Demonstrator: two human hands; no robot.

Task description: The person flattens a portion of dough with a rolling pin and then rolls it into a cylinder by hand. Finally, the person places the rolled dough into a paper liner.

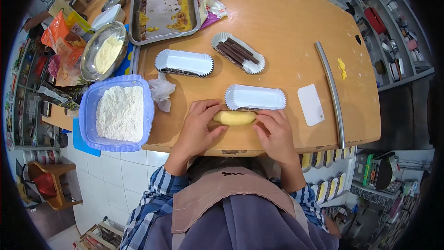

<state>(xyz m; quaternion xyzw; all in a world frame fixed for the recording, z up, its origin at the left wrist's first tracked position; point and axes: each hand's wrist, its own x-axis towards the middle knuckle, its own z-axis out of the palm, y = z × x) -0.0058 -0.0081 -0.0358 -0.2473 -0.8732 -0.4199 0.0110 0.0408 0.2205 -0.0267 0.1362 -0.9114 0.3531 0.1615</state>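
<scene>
A smooth, pale yellow dough roll [235, 118] lies crosswise near the table's front edge. My left hand [198, 125] grips its left end, fingers on the far side and thumb on the near side. At the other end, my right hand [276, 132] holds the roll between thumb and fingers. Just beyond the roll stands a white fluted paper case [255, 96] with nothing in it. Farther off is a second bare paper case [184, 63]. Dark chocolate sticks [236, 52] lie in a third paper case [219, 40].
At left, a purple tub [84, 122] holds white flour, and a metal bowl [88, 60] holds pale powder. A smeared metal tray [159, 16] sits at the back. To the right are a white scraper [311, 105] and a long metal rod [330, 88]. Filled cases [330, 187] stand below the table.
</scene>
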